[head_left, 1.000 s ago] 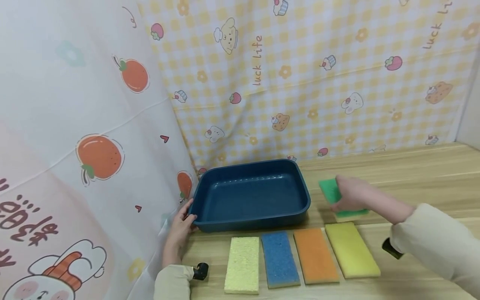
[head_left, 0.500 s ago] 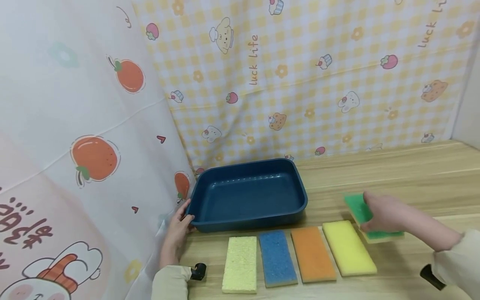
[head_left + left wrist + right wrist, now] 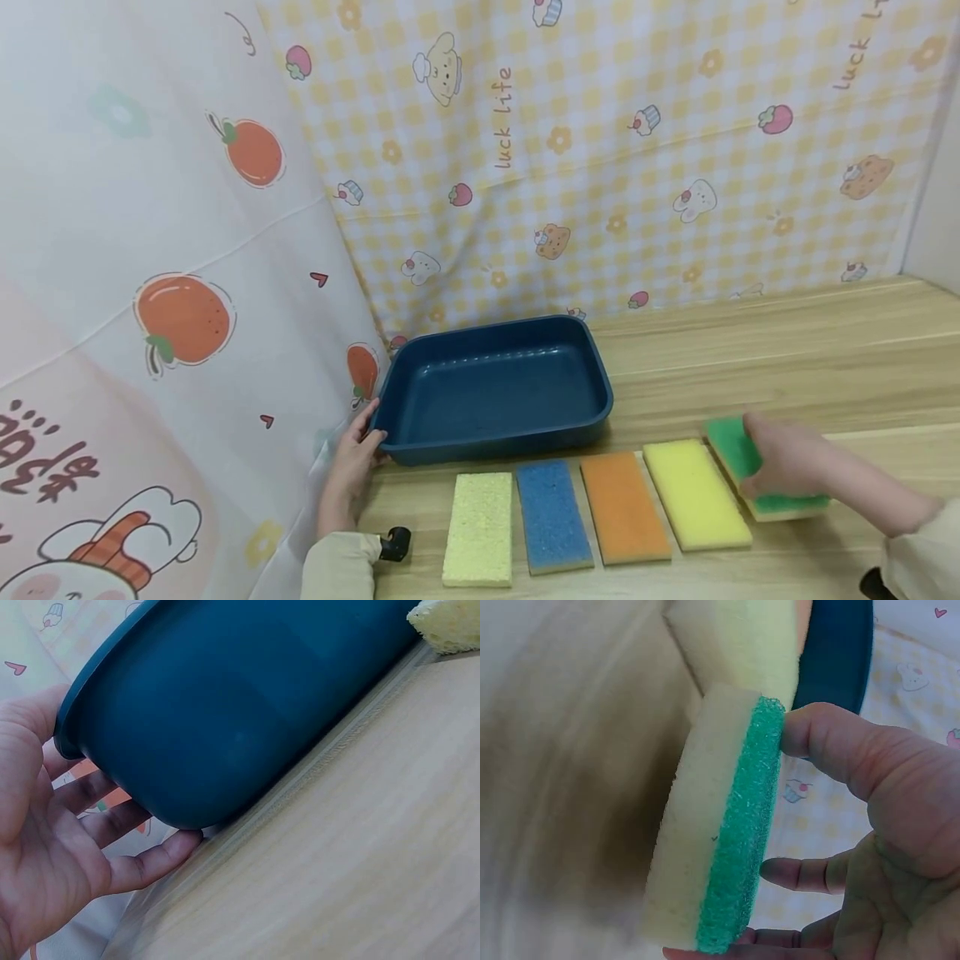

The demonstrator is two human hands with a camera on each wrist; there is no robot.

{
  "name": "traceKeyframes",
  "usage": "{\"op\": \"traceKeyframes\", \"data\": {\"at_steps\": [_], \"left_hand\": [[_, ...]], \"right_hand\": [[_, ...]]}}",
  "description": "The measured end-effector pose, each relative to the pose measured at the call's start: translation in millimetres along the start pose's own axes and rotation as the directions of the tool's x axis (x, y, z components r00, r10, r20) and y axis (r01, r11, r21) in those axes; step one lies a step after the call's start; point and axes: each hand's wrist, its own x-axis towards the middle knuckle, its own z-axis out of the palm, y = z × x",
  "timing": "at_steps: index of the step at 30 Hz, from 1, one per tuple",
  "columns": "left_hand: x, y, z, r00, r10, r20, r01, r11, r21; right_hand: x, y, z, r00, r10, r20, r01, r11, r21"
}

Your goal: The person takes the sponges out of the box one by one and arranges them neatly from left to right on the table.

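My left hand (image 3: pixel 354 457) holds the near left corner of a dark blue rectangular pan (image 3: pixel 495 450); in the left wrist view the thumb meets the rim and the fingers (image 3: pixel 142 868) spread along the outer wall. On the right, my right hand (image 3: pixel 787 458) grips a green-topped sponge (image 3: pixel 731 442) by its edges. The right wrist view shows its pale foam side (image 3: pixel 697 825), with a shadow on the table beside it. A yellow sponge (image 3: pixel 697 496) lies just left of it, followed by an orange sponge (image 3: pixel 626 508), a blue sponge (image 3: pixel 555 517) and a pale yellow sponge (image 3: pixel 478 529).
The wooden table (image 3: pixel 847 358) extends right and back. Behind the pan hangs a yellow checked cloth (image 3: pixel 600 183). Another printed cloth (image 3: pixel 300 333) closes off the left side, close to my left hand. A white wall (image 3: pixel 933 192) stands at the far right.
My right hand has carried the green-topped sponge rightward and toward me, from beside the pan to the right of the yellow sponge. My left hand stays at the pan; the head view shifts slightly.
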Motion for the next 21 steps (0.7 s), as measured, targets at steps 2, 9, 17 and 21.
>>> {"op": "traceKeyframes", "data": {"at_steps": [2, 9, 17, 21], "left_hand": [[-0.7, 0.5, -0.1, 1.000, -0.001, 0.001, 0.001, 1.000, 0.002], [-1.5, 0.4, -1.5, 1.000, 0.005, 0.000, -0.005, 1.000, 0.006], [-1.7, -0.8, -4.1, 1.000, 0.010, 0.002, -0.010, 1.000, 0.015], [-3.1, -0.9, -5.6, 1.000, 0.013, 0.000, -0.013, 1.000, 0.019]], "right_hand": [[-0.7, 1.3, 5.0, 1.000, 0.006, 0.006, -0.006, 1.000, 0.001], [-3.2, 7.0, 14.3, 1.000, 0.020, 0.020, -0.021, 1.000, 0.010], [-10.1, 6.1, 19.7, 1.000, -0.003, -0.003, 0.003, 1.000, 0.030], [-13.7, 2.1, 21.9, 0.999, -0.020, -0.029, 0.022, 0.998, 0.052]]}}
